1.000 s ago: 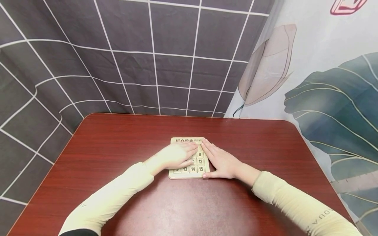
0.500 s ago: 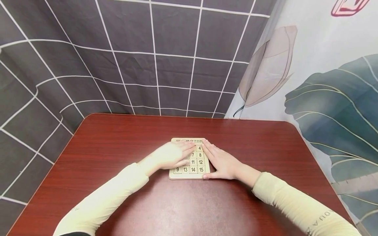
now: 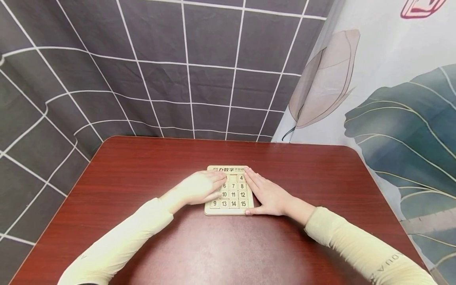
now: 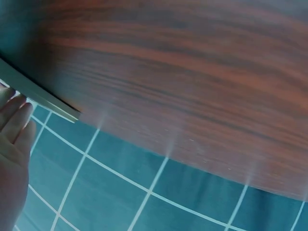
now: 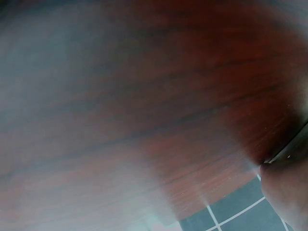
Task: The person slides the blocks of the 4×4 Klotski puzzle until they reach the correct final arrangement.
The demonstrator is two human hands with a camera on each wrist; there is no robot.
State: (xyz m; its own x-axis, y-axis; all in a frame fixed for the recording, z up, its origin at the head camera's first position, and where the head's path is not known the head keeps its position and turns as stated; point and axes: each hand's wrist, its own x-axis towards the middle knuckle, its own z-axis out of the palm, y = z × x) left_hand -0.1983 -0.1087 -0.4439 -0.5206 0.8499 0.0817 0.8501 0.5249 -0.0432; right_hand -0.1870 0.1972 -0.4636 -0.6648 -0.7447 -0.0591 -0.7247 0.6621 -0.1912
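A pale number sliding puzzle lies flat on the table, with dark lettering along its top. In its top row an open slot shows between the 3 and 4 tiles. My left hand lies over the puzzle's left side, fingers straight, fingertips on the upper-left tiles, hiding several of them. Along the right edge stretches my right hand, its fingertips at the top corner and its thumb at the bottom corner. The left wrist view catches the puzzle's edge beside the fingers.
The dark red wooden table extends around the puzzle on all sides. Behind it hangs a dark grey curtain with a white grid. A pale curtain with leaf prints hangs at the right.
My left hand has slid leftward across the puzzle, uncovering the 4, 7, 11, 6 and 10 tiles and the open slot. The right hand has stayed at the right edge.
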